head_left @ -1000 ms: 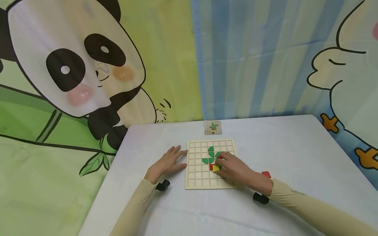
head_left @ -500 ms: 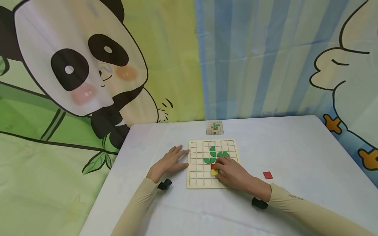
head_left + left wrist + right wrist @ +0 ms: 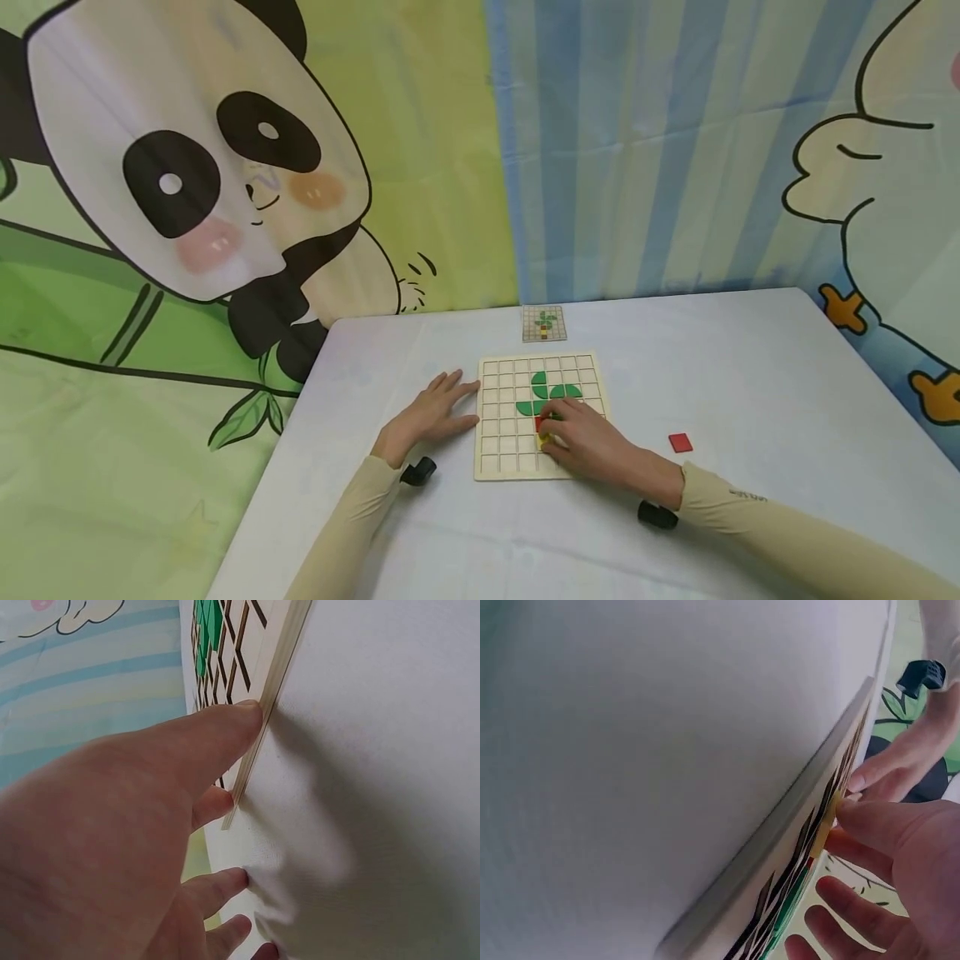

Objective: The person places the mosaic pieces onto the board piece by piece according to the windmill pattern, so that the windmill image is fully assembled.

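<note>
A pale wooden grid board (image 3: 506, 450) lies on the white table. Green rounded pieces (image 3: 566, 391) sit in its squares, with a red square tile (image 3: 539, 424) just nearer to me. My right hand (image 3: 592, 442) pinches a yellow square tile (image 3: 825, 825) between thumb and index finger, low over the board beside the red tile. Its other fingers hang over the green pieces. My left hand (image 3: 427, 421) lies on the table with spread fingers, its thumb and index fingertip touching the board's left edge. The right hand partly hides the yellow tile in the head view.
Behind the board lies a small card (image 3: 544, 323) printed with a grid and a green, red and yellow picture. One loose red square tile (image 3: 680, 442) is on the table to the right. A cartoon-printed curtain (image 3: 637, 150) hangs behind the table.
The right hand has drawn the yellow tile slightly toward me, from overlapping the red tile to just below it. The left hand keeps its place at the board's edge.
</note>
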A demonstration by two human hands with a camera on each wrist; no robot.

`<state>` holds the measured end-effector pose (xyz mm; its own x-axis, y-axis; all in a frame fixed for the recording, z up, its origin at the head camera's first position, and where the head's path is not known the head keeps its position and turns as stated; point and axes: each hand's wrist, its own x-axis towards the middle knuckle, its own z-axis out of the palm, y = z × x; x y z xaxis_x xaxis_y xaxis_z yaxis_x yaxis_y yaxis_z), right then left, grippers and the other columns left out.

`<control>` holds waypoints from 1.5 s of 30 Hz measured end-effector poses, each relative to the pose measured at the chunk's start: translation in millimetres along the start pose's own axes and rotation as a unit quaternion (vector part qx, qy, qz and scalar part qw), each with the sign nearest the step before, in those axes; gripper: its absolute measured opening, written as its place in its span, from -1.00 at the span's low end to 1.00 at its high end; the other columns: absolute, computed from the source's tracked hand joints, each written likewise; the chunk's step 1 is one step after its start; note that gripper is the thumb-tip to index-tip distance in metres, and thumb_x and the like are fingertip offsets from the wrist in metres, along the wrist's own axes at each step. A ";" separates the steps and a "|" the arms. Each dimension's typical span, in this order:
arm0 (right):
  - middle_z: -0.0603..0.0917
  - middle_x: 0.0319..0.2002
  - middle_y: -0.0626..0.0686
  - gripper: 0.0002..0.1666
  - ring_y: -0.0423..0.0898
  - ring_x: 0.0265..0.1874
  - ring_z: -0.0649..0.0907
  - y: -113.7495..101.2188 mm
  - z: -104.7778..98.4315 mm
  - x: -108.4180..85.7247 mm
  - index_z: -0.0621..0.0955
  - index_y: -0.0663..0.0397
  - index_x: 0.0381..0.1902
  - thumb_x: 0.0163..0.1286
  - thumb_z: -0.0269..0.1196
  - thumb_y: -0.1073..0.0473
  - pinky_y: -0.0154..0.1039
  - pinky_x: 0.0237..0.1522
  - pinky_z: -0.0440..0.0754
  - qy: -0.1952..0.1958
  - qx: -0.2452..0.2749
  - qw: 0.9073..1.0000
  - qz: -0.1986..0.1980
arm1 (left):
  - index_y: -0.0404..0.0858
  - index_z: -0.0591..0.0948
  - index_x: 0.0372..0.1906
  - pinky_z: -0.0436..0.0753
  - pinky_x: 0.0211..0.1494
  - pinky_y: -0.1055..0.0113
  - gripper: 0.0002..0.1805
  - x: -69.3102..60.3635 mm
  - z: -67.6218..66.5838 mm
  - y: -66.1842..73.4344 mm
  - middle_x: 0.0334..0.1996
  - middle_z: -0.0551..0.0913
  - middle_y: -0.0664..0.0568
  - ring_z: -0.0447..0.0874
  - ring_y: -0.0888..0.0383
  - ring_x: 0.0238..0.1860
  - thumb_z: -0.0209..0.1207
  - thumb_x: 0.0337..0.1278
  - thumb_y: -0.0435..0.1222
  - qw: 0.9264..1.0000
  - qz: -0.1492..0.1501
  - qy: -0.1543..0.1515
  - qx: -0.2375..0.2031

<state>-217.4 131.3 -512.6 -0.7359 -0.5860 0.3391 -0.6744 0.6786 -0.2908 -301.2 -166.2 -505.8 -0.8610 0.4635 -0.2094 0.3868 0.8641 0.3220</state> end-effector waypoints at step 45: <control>0.55 0.25 0.13 -0.74 0.22 0.39 0.34 -2.8 -39.3 -22.1 0.75 -0.07 -0.47 -0.07 0.64 0.07 0.35 0.32 0.21 0.035 -0.122 0.992 -0.007 | 0.05 0.30 0.53 0.15 0.53 -0.29 -0.29 -2.0 -3.3 2.3 0.61 0.03 -0.18 -0.09 -0.31 0.60 0.14 0.37 0.11 1.000 0.009 0.004 -0.005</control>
<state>-196.8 159.8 -484.1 -0.7153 -0.5698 0.4045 -0.6435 0.7628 -0.0633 -299.7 -165.8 -501.6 -0.8566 0.4771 -0.1962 0.3986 0.8536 0.3353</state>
